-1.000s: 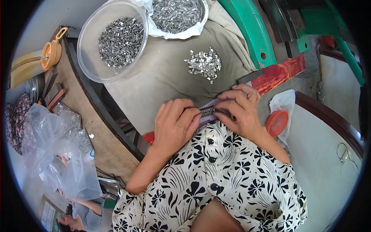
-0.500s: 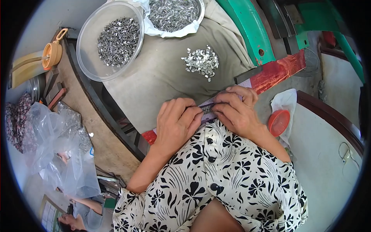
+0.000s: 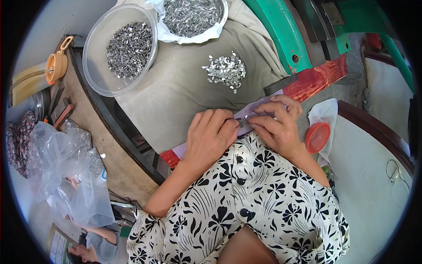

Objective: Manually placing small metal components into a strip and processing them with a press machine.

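- Just nearer the wearer than the pile of shiny chips (image 3: 225, 71), both hands are at work over a purple checked strip (image 3: 251, 107), which lies on a long red board (image 3: 318, 79) running slantwise below the pile.
- Left hand (image 3: 212, 134), below and a bit left of the pile: fingers bent and bunched, tips down at the strip. Can't tell if they're actually gripping anything.
- Right hand (image 3: 277, 125), below and right of the pile: fingers curled, thumb and index tip close together by a tiny pale bit (image 3: 246, 117). Can't make out whether it's pinched.
- Under the pile it's all greyish cloth (image 3: 176, 75), kinda wrinkled.
- Left of the pile and a little farther off, a clear plastic tub (image 3: 94, 50) with a heap of small metal pieces (image 3: 129, 50).
- Beyond the pile, a bowl with a white liner (image 3: 191, 38), loaded with thin silvery bits (image 3: 193, 17).
- Well right of the pile and nearer, a red plastic bowl (image 3: 317, 137) beside some white sheeting (image 3: 327, 114).
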Motion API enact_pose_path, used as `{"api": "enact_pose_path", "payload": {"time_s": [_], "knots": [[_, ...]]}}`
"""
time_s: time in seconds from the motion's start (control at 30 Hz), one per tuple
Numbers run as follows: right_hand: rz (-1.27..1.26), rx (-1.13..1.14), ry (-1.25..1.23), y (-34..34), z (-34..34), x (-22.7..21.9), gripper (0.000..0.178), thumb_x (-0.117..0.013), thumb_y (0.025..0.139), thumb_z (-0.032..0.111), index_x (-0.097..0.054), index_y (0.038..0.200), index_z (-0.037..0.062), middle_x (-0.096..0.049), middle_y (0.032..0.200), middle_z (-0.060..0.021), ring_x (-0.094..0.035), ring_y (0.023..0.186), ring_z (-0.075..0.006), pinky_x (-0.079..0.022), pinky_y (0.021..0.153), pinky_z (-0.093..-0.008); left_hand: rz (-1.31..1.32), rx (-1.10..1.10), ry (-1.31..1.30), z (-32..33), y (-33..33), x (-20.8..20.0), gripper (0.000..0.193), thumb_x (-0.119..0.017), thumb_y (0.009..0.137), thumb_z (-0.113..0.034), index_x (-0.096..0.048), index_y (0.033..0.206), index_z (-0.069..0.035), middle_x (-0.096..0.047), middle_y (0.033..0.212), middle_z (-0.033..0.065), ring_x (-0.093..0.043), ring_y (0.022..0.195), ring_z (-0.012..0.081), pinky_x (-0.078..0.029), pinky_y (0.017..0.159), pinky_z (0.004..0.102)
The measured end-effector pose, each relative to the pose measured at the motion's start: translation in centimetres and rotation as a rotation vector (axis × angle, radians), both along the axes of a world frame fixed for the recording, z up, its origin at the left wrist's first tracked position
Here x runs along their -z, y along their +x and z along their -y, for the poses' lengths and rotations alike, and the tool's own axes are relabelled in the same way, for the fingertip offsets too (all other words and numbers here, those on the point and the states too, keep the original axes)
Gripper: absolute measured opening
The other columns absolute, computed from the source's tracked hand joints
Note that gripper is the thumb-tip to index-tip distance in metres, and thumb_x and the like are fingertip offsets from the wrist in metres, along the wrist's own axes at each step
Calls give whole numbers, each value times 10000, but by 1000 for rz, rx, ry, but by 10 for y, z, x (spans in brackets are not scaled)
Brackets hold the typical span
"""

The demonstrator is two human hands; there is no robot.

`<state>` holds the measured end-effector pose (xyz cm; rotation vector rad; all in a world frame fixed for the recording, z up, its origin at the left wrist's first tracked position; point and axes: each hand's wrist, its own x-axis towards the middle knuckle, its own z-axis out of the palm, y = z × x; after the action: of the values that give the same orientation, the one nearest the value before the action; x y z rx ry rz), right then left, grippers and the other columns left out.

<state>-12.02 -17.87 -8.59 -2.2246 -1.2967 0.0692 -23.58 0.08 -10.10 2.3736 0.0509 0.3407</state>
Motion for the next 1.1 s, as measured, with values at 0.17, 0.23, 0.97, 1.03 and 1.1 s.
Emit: {"api": "enact_pose_path", "payload": {"time_s": [0.17, 0.23, 0.97, 1.03, 1.1], "knots": [[13, 46, -16, 2, 4, 3, 187, -800, 678, 169, -750, 858, 182, -652, 1015, 49, -544, 1074, -253, -318, 924, -401, -24, 13, 0, 3, -2, -1, 211, -796, 715, -126, -667, 882, -103, -625, 953, 15, -597, 823, 214, -426, 704, 344], [17, 56, -21, 3, 5, 2, 186, -800, 680, 170, -750, 859, 182, -652, 1020, 50, -545, 1071, -253, -317, 928, -404, -32, 3, 10, 3, -1, -3, 206, -795, 723, -138, -668, 882, -104, -625, 958, 14, -596, 828, 214, -426, 708, 343], [13, -56, 9, -4, -7, 2, 189, -812, 654, 174, -728, 823, 169, -653, 1040, 44, -517, 1121, -262, -331, 926, -414, -110, -23, -30, -2, -11, -8, 235, -742, 773, -174, -640, 968, -90, -592, 1005, 28, -577, 908, 223, -423, 786, 361], [36, -83, 13, -4, -10, 3, 172, -801, 680, 179, -719, 830, 159, -650, 1055, 51, -516, 1117, -248, -332, 905, -409, -101, -8, -31, 0, -7, -7, 226, -741, 773, -172, -640, 958, -92, -589, 995, 24, -573, 907, 223, -422, 785, 361], [93, -97, -19, -5, -10, 2, 225, -827, 620, 179, -743, 829, 195, -661, 1033, 54, -509, 1122, -270, -330, 924, -414, -128, -3, 6, 0, -4, -7, 229, -792, 739, -192, -669, 914, -112, -617, 979, 13, -582, 871, 223, -416, 730, 358]]}}
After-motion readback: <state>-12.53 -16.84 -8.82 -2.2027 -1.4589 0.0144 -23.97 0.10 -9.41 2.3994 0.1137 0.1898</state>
